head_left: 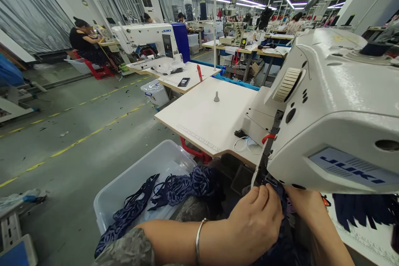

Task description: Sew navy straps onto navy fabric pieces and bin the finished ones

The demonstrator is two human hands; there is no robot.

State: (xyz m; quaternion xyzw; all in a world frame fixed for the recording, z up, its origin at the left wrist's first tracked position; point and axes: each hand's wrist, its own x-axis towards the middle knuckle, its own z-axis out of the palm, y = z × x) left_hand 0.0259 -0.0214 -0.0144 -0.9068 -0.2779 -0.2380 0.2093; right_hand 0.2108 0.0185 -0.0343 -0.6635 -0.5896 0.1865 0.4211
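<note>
My left hand [254, 222], with a metal bangle on its wrist, is closed at the needle area of a white JUKI sewing machine [330, 99]. Its fingers pinch dark navy fabric [283, 239], which hangs down between my arms. Beyond it, my right hand [304, 203] reaches in under the machine head from the right. That hand's fingers are hidden behind the head and the fabric. Below left, a clear plastic bin [124, 176] holds navy patterned garments [187, 189] with thin straps. One garment hangs over the bin's near edge beside my left sleeve.
The white machine table [202, 114] extends ahead with a grey peg [216, 97] on it. Dark navy strips [364, 210] lie on the right side. Another JUKI machine [143, 39] and a phone [183, 82] stand further off. A seated person [82, 39] works at far left.
</note>
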